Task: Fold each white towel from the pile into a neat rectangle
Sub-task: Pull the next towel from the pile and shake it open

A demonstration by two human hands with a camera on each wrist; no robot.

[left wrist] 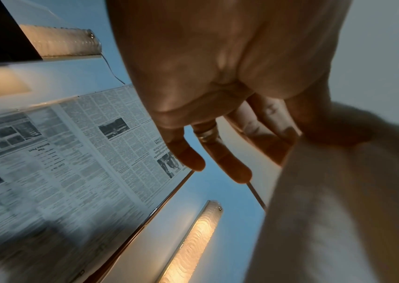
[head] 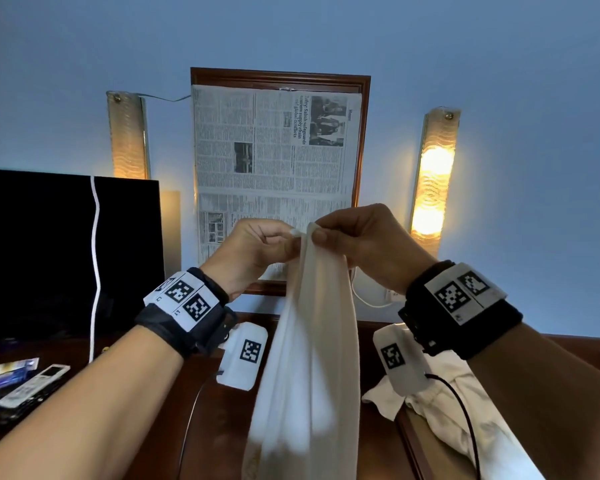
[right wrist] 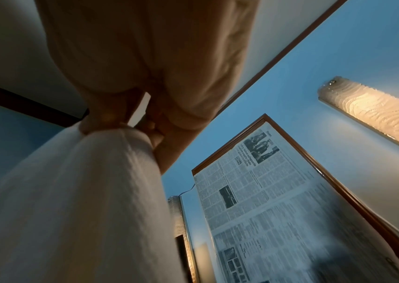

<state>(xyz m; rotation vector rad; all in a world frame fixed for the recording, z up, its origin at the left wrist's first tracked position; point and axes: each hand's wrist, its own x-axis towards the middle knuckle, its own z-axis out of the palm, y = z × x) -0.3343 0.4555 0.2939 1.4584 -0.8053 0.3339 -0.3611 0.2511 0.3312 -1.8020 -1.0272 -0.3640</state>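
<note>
Towel, a white soft woven cloth, is hanging in the air in long vertical pleats from one bunched point at its top edge, its lower part running out of the bottom of the head view. Both hands are pinching that top point: the left hand is closing thumb and forefinger on the hem from its side, with the remaining fingers hanging loose behind, and the right hand is gripping the hem between thumb and curled fingers, the two hands nearly touching.

Step in hand (a judgement): the person is sorting out the top edge, hunting for corners, with no fold made yet. The next move is calling for the hands to slide apart along the hem until each holds a corner, so the cloth opens flat.

Just below, the dark brown wooden desk is lying under the hanging cloth, and its bare stretch between the arms is looking like the likeliest laying surface. At the right, the pile of rumpled white towels is resting on the desk edge, with a black cable crossing it. At the left, white remote controls are crowding the desk. Farther back, a black flat screen is standing left, and a wooden-framed newspaper panel is hanging on the blue wall between two tall ribbed glass wall lamps.
</note>
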